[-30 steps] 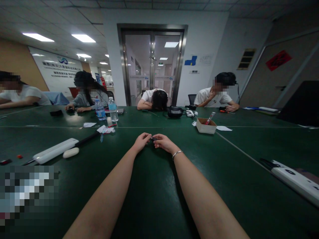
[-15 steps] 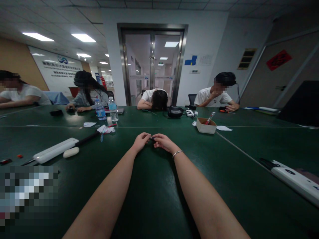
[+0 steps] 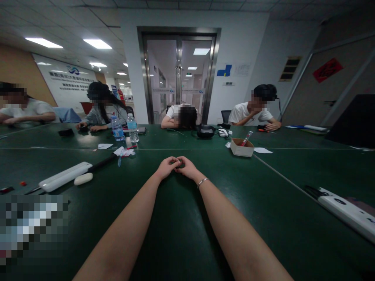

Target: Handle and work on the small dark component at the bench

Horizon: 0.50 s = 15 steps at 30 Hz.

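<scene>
Both arms reach forward over the dark green table (image 3: 181, 218), and the hands meet near its middle. My left hand (image 3: 166, 167) is closed, its thumb and fingertips pinched together. Against it, my right hand (image 3: 188, 168) is also closed, fingers curled and fingertips touching those of the left. Whatever lies between the fingertips is hidden by the fingers. A silver bracelet (image 3: 202, 182) circles my right wrist.
Left are a white elongated device (image 3: 66, 176), a white oval object (image 3: 83, 179) and water bottles (image 3: 133, 130). A small open box (image 3: 241, 150), a black headset (image 3: 205, 131) and a white power strip (image 3: 345, 208) lie ahead and right. Several people sit opposite.
My right hand has moved left and turned inward, so its fingertips now overlap the left ones. The small dark object seen between the fingertips before is now covered. My left hand barely moved.
</scene>
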### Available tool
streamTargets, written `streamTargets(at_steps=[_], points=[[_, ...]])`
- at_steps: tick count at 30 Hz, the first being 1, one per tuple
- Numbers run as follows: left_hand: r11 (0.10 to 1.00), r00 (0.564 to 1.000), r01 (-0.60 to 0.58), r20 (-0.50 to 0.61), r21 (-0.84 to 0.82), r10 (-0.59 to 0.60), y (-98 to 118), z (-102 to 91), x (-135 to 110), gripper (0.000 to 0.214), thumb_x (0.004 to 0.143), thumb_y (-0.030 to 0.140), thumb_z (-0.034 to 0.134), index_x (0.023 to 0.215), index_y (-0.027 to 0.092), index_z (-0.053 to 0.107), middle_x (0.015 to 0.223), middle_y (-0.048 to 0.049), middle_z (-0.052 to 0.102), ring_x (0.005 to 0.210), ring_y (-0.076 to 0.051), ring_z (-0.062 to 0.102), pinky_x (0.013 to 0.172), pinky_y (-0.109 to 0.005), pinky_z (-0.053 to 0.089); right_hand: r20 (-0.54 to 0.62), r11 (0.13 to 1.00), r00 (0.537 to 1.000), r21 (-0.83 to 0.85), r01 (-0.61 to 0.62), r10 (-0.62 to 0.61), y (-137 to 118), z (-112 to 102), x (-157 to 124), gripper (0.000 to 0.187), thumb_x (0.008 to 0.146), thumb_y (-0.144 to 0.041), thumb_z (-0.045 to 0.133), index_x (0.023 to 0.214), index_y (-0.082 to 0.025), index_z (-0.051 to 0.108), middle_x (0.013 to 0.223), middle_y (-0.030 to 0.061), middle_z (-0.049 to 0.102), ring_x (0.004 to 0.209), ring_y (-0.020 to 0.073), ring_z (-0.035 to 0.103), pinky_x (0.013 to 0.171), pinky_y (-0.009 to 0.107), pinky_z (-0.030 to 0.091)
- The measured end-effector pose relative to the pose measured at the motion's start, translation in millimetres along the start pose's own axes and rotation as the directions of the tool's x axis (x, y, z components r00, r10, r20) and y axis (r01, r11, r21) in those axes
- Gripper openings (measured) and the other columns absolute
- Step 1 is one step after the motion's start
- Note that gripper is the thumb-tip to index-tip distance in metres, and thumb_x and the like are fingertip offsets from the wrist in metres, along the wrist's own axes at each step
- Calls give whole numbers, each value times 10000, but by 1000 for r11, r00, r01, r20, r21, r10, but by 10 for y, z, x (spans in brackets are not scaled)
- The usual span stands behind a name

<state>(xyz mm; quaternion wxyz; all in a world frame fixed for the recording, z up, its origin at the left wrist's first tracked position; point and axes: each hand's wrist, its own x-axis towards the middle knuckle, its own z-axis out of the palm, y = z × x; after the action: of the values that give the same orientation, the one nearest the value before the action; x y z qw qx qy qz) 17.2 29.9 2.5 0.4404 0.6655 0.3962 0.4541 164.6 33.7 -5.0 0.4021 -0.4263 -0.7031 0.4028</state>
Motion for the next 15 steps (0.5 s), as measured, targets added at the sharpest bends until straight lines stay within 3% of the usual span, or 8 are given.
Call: streamTargets(at_steps=[3, 7, 9, 11, 13, 15], points=[[998, 999, 44, 26, -43, -43, 49, 31, -28, 340, 676, 422, 660, 840, 143, 557, 806, -39, 610, 540, -80, 524, 493, -205, 392, -59, 978, 994, -190, 85, -97, -38, 25, -26, 481, 595, -136, 723, 1034, -201, 538, 843, 3, 555, 709, 123, 542, 575, 210, 453], [977, 972, 207, 124, -60, -199, 176, -74, -213, 345, 687, 409, 666, 863, 158, 509, 828, -49, 617, 597, -101, 594, 492, -180, 388, 120, 961, 992, -268, 63, -32, -244, -211, -94, 457, 600, -169, 734, 1026, -210, 575, 904, 37, 548, 599, 103, 519, 505, 216, 435], [958, 945, 283, 186, -46, -270, 273, -234, -423, 345, 693, 412, 664, 871, 171, 493, 908, -65, 621, 662, -129, 628, 520, -191, 415, 180, 937, 984, -345, 54, 10, -459, -435, -187, 355, 640, -205, 716, 978, -203, 608, 858, 43, 558, 552, 103, 515, 488, 230, 435], [942, 920, 334, 228, -26, -320, 395, -452, -707, 338, 701, 430, 649, 866, 184, 484, 964, -68, 614, 695, -150, 640, 549, -218, 444, 175, 867, 981, -474, 155, -79, -730, -714, -373, 331, 616, -195, 738, 933, -200, 641, 849, 56, 578, 648, 154, 560, 576, 268, 464], [925, 901, 380, 230, -6, -369, 534, -694, -1035, 332, 702, 444, 639, 868, 198, 491, 980, -63, 612, 717, -161, 639, 555, -227, 446, 151, 775, 974, -591, 226, -169, -987, -1048, -688, 350, 600, -197, 755, 936, -214, 656, 920, 76, 603, 787, 212, 588, 686, 312, 473], [896, 877, 443, 191, 36, -441, 669, -927, -1381, 339, 689, 463, 640, 862, 204, 508, 954, -62, 617, 713, -169, 634, 560, -242, 450, 154, 689, 973, -686, 232, -174, -1152, -1435, -1137, 348, 614, -270, 759, 947, -236, 663, 987, 90, 615, 856, 235, 597, 707, 326, 476]])
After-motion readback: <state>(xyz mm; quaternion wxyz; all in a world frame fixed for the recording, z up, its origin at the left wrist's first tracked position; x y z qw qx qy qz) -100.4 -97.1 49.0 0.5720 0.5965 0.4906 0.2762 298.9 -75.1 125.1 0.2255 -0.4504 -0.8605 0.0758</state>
